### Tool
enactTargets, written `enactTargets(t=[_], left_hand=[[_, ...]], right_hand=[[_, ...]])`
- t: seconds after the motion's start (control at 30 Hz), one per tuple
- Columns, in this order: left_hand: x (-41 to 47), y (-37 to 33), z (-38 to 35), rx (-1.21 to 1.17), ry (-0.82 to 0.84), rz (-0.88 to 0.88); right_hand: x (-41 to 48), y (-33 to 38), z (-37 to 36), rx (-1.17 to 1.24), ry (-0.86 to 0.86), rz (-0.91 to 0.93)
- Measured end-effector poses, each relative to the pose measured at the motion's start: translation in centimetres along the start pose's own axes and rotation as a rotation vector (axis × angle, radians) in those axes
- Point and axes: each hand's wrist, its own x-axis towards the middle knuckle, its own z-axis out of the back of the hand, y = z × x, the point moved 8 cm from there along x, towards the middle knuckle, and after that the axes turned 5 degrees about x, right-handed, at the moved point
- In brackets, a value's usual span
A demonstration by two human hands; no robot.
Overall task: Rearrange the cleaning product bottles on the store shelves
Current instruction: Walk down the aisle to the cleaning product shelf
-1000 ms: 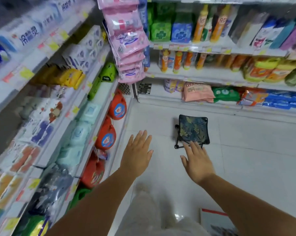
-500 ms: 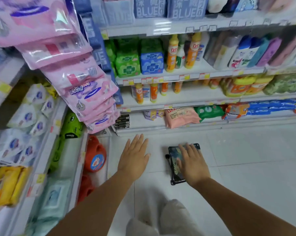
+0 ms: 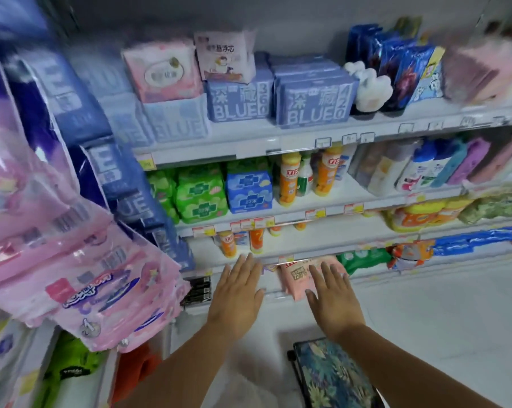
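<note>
Orange and yellow cleaning bottles (image 3: 289, 179) stand on the middle shelf, with a green-white bottle (image 3: 304, 175) between them. Smaller orange bottles (image 3: 227, 244) stand on the shelf below. White and blue bottles (image 3: 419, 169) fill the right of the middle shelf. My left hand (image 3: 237, 293) is stretched out flat, fingers apart, holding nothing, just below the small orange bottles. My right hand (image 3: 332, 298) is also flat and empty, in front of a pink refill pouch (image 3: 296, 275) on the lowest shelf.
Pink hanging packs (image 3: 81, 260) crowd the left. Blue and green pad packs (image 3: 248, 189) fill the upper shelves. A small stool with a leaf-print seat (image 3: 334, 375) stands on the white floor under my right arm. Green and orange pouches (image 3: 366, 257) lie on the lowest shelf.
The view has tilted up and closer to the shelves. Both hands have moved forward toward the lower shelves; the stool now lies below my right forearm.
</note>
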Motion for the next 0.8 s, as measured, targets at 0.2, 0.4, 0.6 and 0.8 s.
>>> enactTargets(t=[0.2, 0.4, 0.6, 0.8], left_hand=[[9.0, 2.8, 0.2, 0.037, -0.026, -0.094], [14.1, 2.9, 1.6, 0.04, -0.051, -0.189], [17.7, 2.3, 1.8, 0.064, 0.012, -0.246], [20.4, -1.1, 1.8, 0.052, -0.084, -0.341]], right_hand=[[7.1, 1.7, 1.7, 0.029, -0.134, -0.008], [9.6, 1.3, 4.5, 0.042, -0.216, -0.095], [11.5, -0.4, 6.9, 0.008, -0.231, -0.159], [14.1, -2.5, 9.3, -0.009, -0.237, -0.149]])
